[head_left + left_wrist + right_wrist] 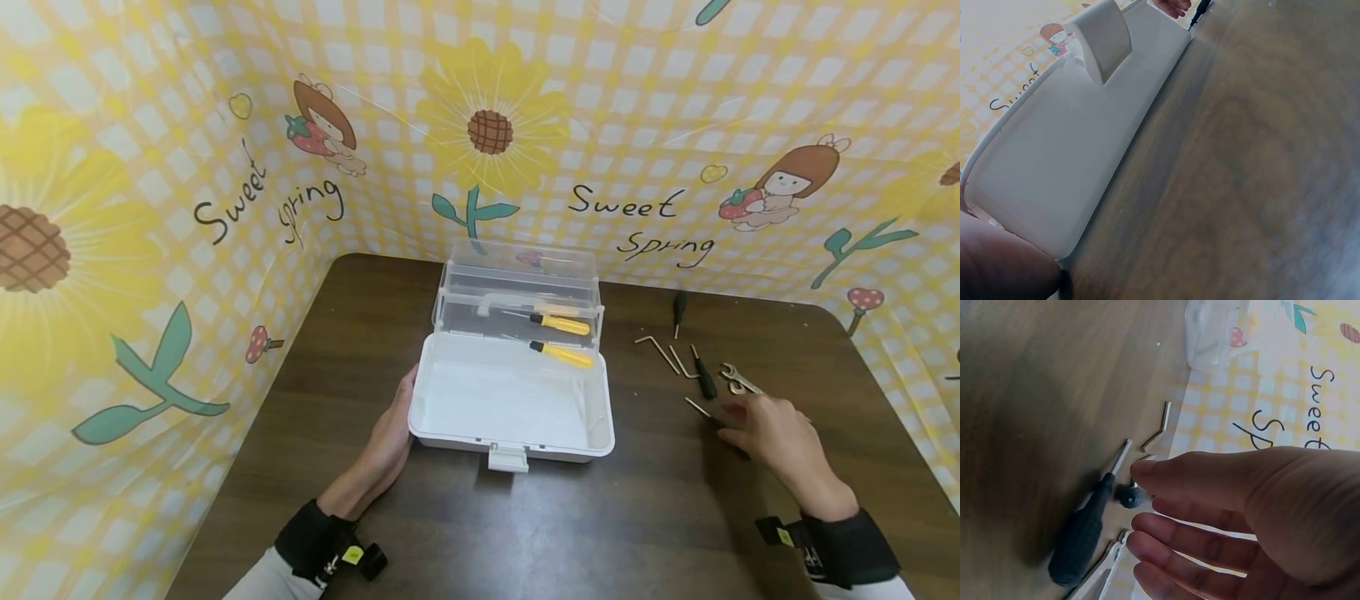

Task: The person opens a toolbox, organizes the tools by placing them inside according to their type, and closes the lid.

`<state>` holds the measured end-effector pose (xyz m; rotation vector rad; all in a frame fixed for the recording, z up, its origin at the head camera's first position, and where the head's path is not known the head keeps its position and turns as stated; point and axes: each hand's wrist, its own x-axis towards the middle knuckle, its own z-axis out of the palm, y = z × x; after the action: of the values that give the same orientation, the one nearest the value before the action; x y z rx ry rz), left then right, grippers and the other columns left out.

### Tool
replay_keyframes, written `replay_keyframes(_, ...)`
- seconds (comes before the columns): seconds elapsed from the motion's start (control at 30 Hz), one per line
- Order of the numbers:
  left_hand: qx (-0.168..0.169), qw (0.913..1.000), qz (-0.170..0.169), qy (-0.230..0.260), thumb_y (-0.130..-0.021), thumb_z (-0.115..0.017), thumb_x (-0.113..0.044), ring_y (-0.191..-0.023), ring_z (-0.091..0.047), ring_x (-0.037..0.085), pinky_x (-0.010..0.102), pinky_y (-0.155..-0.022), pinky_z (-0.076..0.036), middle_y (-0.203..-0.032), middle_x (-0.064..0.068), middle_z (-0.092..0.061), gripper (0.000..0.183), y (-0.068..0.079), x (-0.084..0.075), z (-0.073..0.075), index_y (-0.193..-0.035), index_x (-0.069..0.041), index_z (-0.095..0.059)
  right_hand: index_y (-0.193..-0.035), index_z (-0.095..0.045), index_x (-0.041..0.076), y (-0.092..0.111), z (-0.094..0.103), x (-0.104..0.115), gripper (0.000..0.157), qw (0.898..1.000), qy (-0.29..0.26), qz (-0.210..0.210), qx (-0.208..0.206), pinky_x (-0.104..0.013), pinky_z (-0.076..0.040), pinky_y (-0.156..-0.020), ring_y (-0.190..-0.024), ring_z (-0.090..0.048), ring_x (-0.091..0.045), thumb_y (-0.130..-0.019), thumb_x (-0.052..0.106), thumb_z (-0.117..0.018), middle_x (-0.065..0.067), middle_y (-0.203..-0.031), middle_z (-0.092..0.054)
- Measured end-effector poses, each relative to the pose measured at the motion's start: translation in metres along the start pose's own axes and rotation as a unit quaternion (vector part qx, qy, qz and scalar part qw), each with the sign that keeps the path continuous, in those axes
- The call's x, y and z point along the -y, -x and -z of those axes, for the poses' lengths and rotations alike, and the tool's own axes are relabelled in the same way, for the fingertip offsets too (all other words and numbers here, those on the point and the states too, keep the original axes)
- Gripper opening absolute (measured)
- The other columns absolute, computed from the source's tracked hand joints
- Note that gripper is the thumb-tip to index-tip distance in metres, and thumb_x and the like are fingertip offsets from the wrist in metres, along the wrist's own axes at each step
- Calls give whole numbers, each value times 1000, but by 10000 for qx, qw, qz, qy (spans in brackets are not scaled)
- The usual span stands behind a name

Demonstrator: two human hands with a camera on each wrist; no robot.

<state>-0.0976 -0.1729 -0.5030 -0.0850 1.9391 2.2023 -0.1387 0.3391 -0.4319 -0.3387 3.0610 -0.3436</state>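
A white toolbox [495,400] stands with its clear lid [525,258] raised. My left hand [386,442] lies along the box's left side; the left wrist view shows a finger [1007,262] at its near corner. Two yellow-handled screwdrivers [566,356] lie in the clear trays at the back. On the right, my right hand [780,442] is over the loose tools with nothing in its grasp. In the right wrist view its fingers [1191,540] are loosely spread beside a black-handled screwdriver [1082,534], apart from it. That handle is partly hidden in the head view.
Beyond the right hand lie two hex keys [660,356], a black screwdriver [703,377], another farther back [679,310], and a wrench [738,377] partly covered by the hand. The box's latch [508,457] sticks out in front. A patterned cloth [645,125] hangs behind the table.
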Motion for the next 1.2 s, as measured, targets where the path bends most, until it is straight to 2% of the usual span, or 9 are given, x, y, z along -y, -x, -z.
replay_keyframes(0.2, 113, 9999, -111, 48, -113, -16, -60, -162, -5, 18, 47, -131, -8, -178, 1, -4, 76, 1, 2, 1, -172, -14, -3, -108, -76, -5, 2, -5, -5, 35, 9999, 46, -95, 59, -57, -55, -58, -80, -70, -46, -82, 14, -90, -20, -91, -75)
replay_keyframes(0.63, 81, 9999, -83, 93, -114, -16, -58, -162, -7, 18, 46, -131, -10, -178, 0, -6, 73, 0, 2, 1, -172, -16, -4, -98, -80, -1, 2, -19, -12, 26, 9995, 147, 170, -243, -57, -56, -65, -78, -72, -42, -78, 10, -91, -15, -85, -77)
replay_keyframes(0.93, 39, 9999, -98, 100, -113, -19, -61, -162, -8, 17, 45, -131, -11, -177, -1, -7, 75, 0, 3, 1, -172, -16, -5, -97, -79, -1, -1, -22, -12, 23, 9997, 64, -81, -236, -60, -55, -64, -80, -70, -45, -78, 7, -89, -18, -87, -76)
replay_keyframes(1.2, 95, 9998, -145, 101, -113, -18, -60, -162, -7, 16, 46, -131, -11, -177, -1, -6, 74, 0, 2, 1, -172, -16, -4, -91, -79, 0, -2, -25, -13, 15, 9995, 49, -170, -254, -59, -53, -61, -78, -70, -45, -78, 4, -85, -16, -83, -75)
